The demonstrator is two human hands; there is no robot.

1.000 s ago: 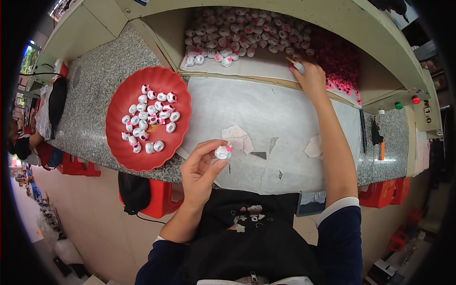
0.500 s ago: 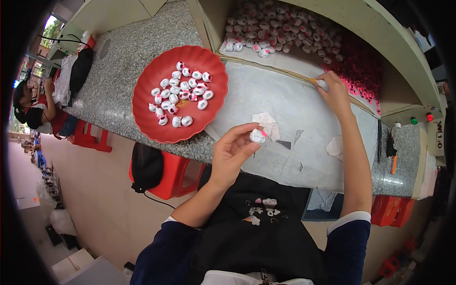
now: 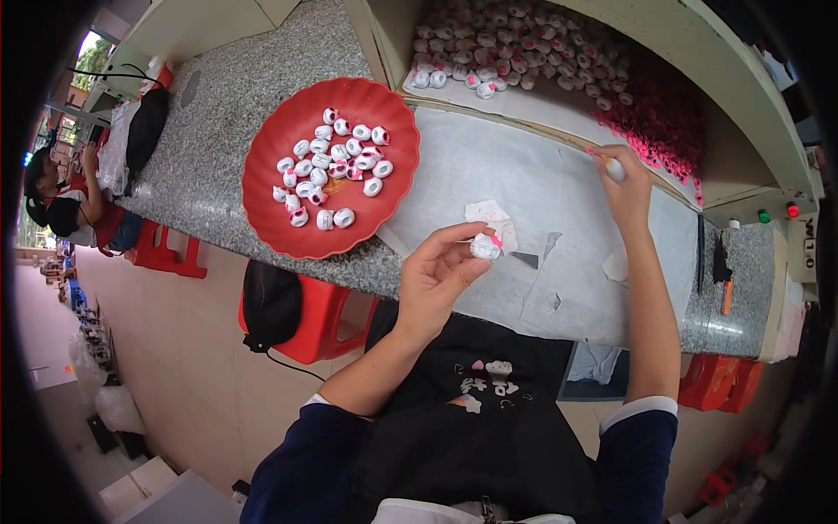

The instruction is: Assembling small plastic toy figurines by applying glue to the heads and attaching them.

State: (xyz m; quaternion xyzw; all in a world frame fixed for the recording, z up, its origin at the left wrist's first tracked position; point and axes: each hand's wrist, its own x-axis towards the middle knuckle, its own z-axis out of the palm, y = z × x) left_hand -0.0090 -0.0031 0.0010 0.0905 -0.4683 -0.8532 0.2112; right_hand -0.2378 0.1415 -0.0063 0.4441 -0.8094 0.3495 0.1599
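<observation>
Over the work surface, my left hand (image 3: 434, 279) pinches a small white figure head (image 3: 485, 246) with a pink bow-like piece on its side. The thumb and fingertips close on it from below and behind. Farther out on the right, my right hand (image 3: 625, 183) is closed on a small white, rounded tool (image 3: 615, 168), mostly covered by the fingers. At the tool's tip shows a bit of pink, close to the shelf's front edge. Beyond that hand lies a heap of small pink pieces (image 3: 663, 131).
Left of the sheet (image 3: 454, 166) stands a red scalloped dish (image 3: 271, 210) with several white heads. Many more heads (image 3: 524, 44) fill the shelf. A crumpled paper (image 3: 491, 220) lies near my left hand. An orange-handled cutter (image 3: 726, 297) is at right; a person (image 3: 78, 201) sits far left.
My right hand has shifted slightly right and toward me; pink now shows at its tool's tip, where yellow showed before. My left hand has moved a little right with the white head.
</observation>
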